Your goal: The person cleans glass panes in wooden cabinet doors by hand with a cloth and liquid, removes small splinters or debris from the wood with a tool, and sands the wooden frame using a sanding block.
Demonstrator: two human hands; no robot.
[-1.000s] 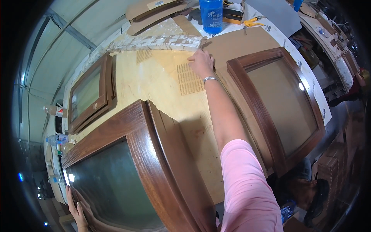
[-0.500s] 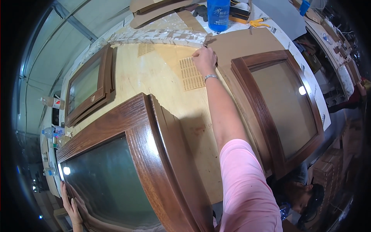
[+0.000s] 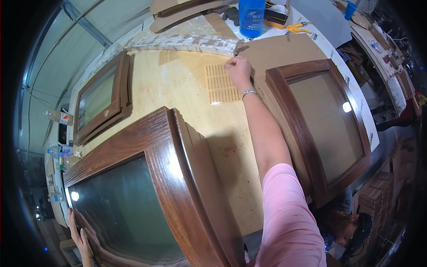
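My right hand reaches far over the table, fingers closed in a pinch at the upper right of a sheet of small labels. What sits between the fingertips is too small to make out. In front of me a brown wooden frame with a dark glass pane lies on a stack of like frames. My left hand rests at its left edge with fingers stretched out, touching the side; part of the hand is cut off at the lower edge.
Smaller glazed wooden frames lie at the left and right, the right one over cardboard. A wrapped strip crosses the far side. Behind it stand a blue bottle and a yellow air gun. A person is at lower right.
My right hand has shifted slightly right and a little toward me, its forearm swinging right. The lower edge of the label sheet now shows a bright line. My left hand stays at the frame's edge.
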